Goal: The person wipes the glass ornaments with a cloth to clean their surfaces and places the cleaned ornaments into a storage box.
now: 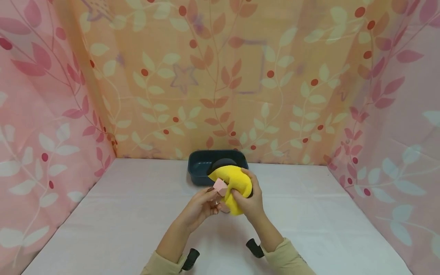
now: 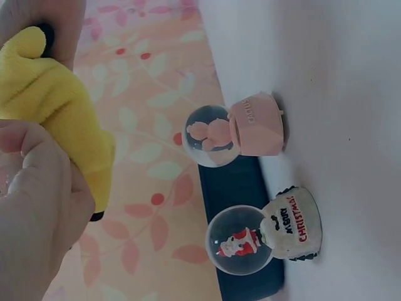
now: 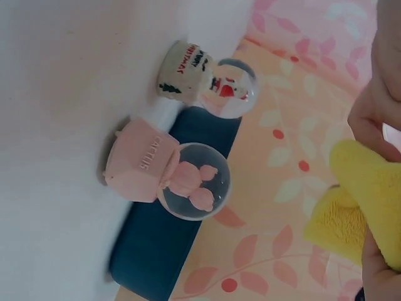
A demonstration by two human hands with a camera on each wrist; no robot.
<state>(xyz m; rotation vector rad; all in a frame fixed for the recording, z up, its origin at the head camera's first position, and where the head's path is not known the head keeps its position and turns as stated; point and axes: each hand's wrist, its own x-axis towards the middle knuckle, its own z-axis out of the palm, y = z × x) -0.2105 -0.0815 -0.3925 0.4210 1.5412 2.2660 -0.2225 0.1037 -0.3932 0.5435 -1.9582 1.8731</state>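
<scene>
I've got my right hand (image 1: 252, 198) clutching the yellow fleece cloth (image 1: 235, 187), left hand (image 1: 203, 204) pinching a small pink-based globe (image 1: 220, 187) — rub gently w/ cloth, keep pinch firm imo.

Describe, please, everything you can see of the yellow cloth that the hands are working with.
The yellow cloth looks soft and fleecy, like microfibre, plain bright yellow, bunched and folded rather than spread flat. It is held up above the white table, in front of the dark blue tray. The right hand grips it from the side, and it is pressed against a small pink-based object that the left hand holds. A dark part shows at its upper edge.
</scene>
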